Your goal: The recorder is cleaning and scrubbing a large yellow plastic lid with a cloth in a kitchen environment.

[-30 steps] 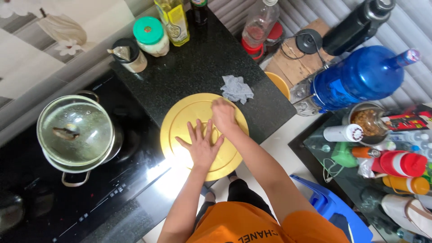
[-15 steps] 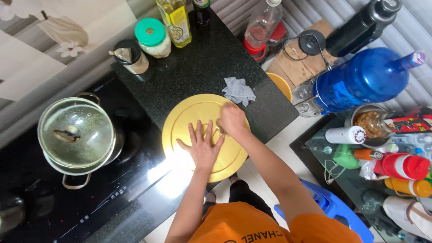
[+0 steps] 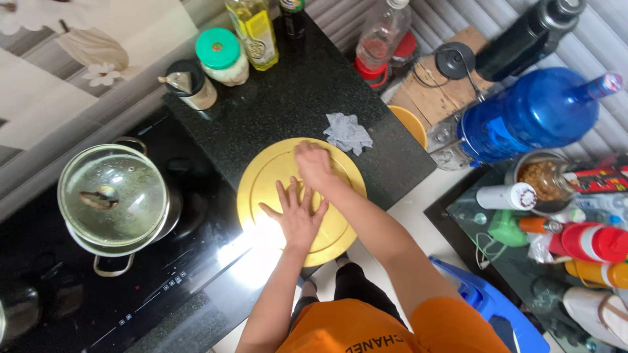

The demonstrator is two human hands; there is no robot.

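- On the black granite counter (image 3: 294,104) sits the round yellow cutting board (image 3: 261,189), hanging a little over the near edge toward me.
- Off to the right, well apart, there's a big blue water jug (image 3: 530,117) lying on its side.
- Left of the board, a steel pot with a glass lid (image 3: 112,196) sits on the black cooktop (image 3: 131,287).
- My left hand (image 3: 297,216) is flat on the board's middle, fingers spread wide, gripping nothing, just pressing down.
- My right hand (image 3: 314,167) is curled knuckles-up on the far half of the board, just beyond the left; can't tell if anything's under it.
- A crumpled grey cloth (image 3: 348,133) lies just past the board's far rim, nearer the right hand.
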